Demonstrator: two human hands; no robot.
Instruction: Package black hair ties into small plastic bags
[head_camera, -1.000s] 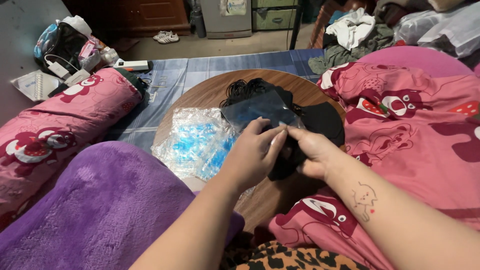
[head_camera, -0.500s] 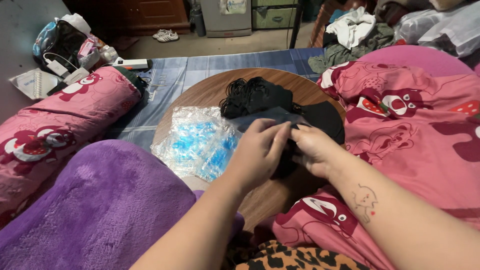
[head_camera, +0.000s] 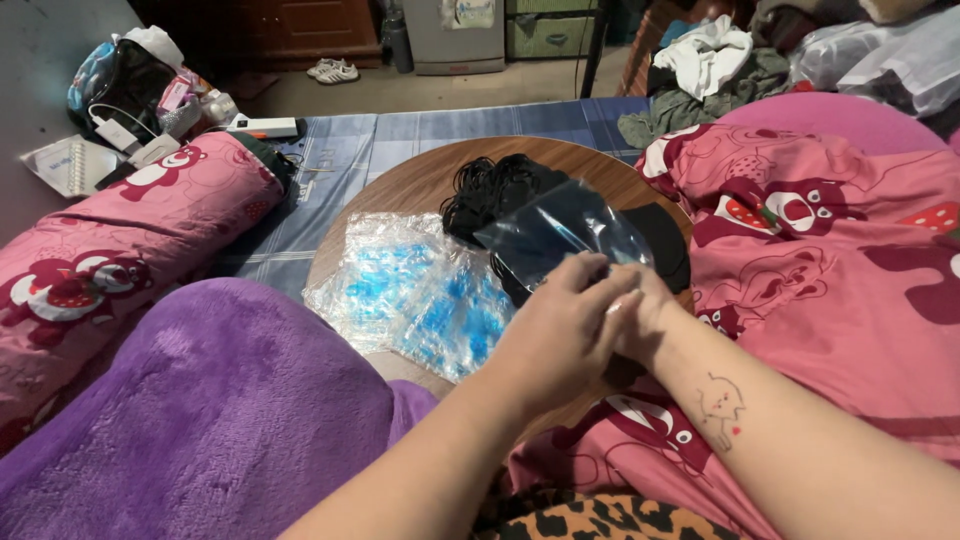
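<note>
Clear plastic bag (head_camera: 565, 228), dark inside, stood lifted over the round wooden table (head_camera: 420, 180) as I pinched its lower edge with my left hand (head_camera: 560, 335) and right hand (head_camera: 640, 315), beside a heap of blue-printed plastic packets (head_camera: 410, 290).

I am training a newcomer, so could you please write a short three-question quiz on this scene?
1. True or false: the clear plastic bag is held up off the round wooden table.
2. What lies left of the black elastic loops? A) stack of clear blue-printed bags B) a book C) a cup
3. Which hand covers the other?

Key: 1 true. 2 A. 3 The left hand covers the right hand.
</note>
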